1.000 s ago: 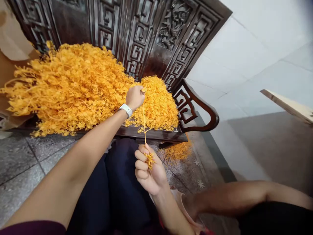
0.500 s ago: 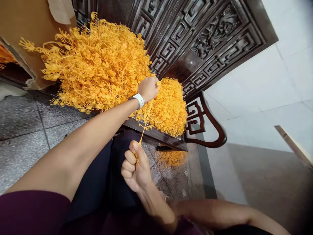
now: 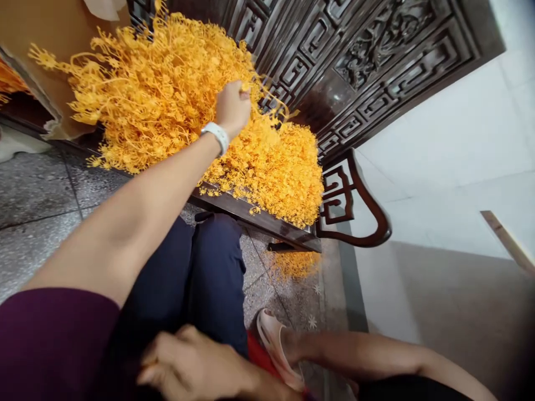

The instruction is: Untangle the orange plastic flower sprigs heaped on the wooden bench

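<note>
My left hand (image 3: 234, 108), with a white watch band at the wrist, is closed in a fist over the big heap of yellow artificial flower sprigs (image 3: 167, 100). A yellow sprig (image 3: 278, 108) trails blurred from its far side, over the smaller, denser pile (image 3: 288, 172) to the right. Low in the view, near my lap, my right hand (image 3: 192, 365) is closed and smeared by motion. A speck of orange shows at its fingertips, but what it holds is not clear.
The sprigs lie on a dark carved wooden bench (image 3: 251, 211) with a curved armrest (image 3: 378, 223). A cardboard box (image 3: 54, 55) stands at left. More yellow sprigs (image 3: 296, 264) are on the floor. Another person's leg and sandalled foot (image 3: 276, 340) are at lower right.
My left hand has moved up and left, a sprig swinging behind it. My right hand has dropped toward my lap, and the strand stretched between both hands is gone from there.
</note>
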Motion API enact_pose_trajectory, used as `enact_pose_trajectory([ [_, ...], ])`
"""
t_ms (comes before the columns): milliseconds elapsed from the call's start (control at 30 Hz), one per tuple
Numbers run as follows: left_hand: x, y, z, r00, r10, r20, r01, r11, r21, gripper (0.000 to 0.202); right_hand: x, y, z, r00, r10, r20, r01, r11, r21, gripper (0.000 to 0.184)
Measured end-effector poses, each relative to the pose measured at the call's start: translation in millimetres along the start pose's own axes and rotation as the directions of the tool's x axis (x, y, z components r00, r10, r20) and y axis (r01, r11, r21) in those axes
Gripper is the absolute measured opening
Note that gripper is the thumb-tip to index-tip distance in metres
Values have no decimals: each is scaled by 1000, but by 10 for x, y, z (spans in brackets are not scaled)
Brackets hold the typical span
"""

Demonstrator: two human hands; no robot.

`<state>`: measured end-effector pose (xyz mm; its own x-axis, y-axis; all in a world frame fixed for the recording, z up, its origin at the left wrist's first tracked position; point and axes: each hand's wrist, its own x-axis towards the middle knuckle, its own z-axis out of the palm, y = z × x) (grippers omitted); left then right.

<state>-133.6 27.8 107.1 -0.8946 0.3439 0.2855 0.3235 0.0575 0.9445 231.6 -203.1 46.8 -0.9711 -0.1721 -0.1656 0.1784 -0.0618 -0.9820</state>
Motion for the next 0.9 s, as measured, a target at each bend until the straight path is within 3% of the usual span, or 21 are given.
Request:
enact_pose_trajectory([
  [67, 58, -38, -74, 999, -4, 39, 7, 997, -80, 36, 0, -50, -166, 981, -21, -193, 15, 999, -32, 36],
  [167, -36, 77, -139, 988, -17, 150, 45, 981, -186, 38, 44, -278, -571, 911, 14, -413, 71, 979, 189, 35],
  [233, -164, 239, -168, 952, 16, 305, 57, 971, -230, 34, 82, -481, -875, 830, -74, -553, 137, 988, 74, 29],
  [267, -235, 328, -183, 915, 41, 400, 65, 967, -247, 32, 102, -584, -1036, 750, -171, -639, 151, 985, -87, 24],
  [300, -305, 415, -198, 870, 65, 489, 74, 963, -261, 31, 125, -683, -1206, 637, -297, -711, 143, 952, -269, 18],
  [367, -440, 564, -226, 779, 93, 621, 94, 960, -262, 30, 176, -850, -1570, 401, -542, -739, 56, 819, -571, 14],
  [400, -503, 621, -233, 736, 101, 670, 100, 962, -255, 29, 204, -911, -1756, 313, -635, -707, -6, 743, -670, 21],
  [433, -561, 666, -233, 693, 108, 712, 105, 963, -249, 29, 233, -952, -1937, 267, -696, -667, -66, 677, -733, 32],
  [467, -616, 698, -224, 651, 119, 750, 108, 963, -247, 29, 262, -973, -2101, 263, -725, -637, -106, 634, -766, 41],
  [533, -719, 727, -172, 585, 156, 796, 102, 959, -263, 27, 321, -956, -2349, 325, -700, -636, -108, 640, -760, 38],
  [600, -827, 722, -81, 582, 206, 787, 66, 952, -298, 27, 382, -885, -2456, 374, -628, -682, -61, 717, -694, 27],
  [700, -1013, 707, 82, 641, 262, 721, 11, 937, -349, 38, 444, -773, -2376, 319, -571, -756, -13, 795, -606, 44],
  [800, -1106, 750, 176, 648, 185, 739, 161, 915, -371, 47, 396, -757, -2129, 239, -546, -803, 32, 831, -556, 44],
  [833, -1074, 777, 175, 665, 112, 739, 265, 889, -374, 47, 346, -770, -2023, 260, -545, -797, 35, 830, -556, 43],
  [867, -1005, 808, 156, 699, 23, 715, 371, 842, -390, 47, 281, -780, -1906, 324, -549, -770, 31, 820, -572, 43],
  [900, -907, 843, 120, 745, -68, 664, 458, 775, -435, 47, 204, -780, -1777, 434, -552, -712, 34, 800, -599, 43],
])
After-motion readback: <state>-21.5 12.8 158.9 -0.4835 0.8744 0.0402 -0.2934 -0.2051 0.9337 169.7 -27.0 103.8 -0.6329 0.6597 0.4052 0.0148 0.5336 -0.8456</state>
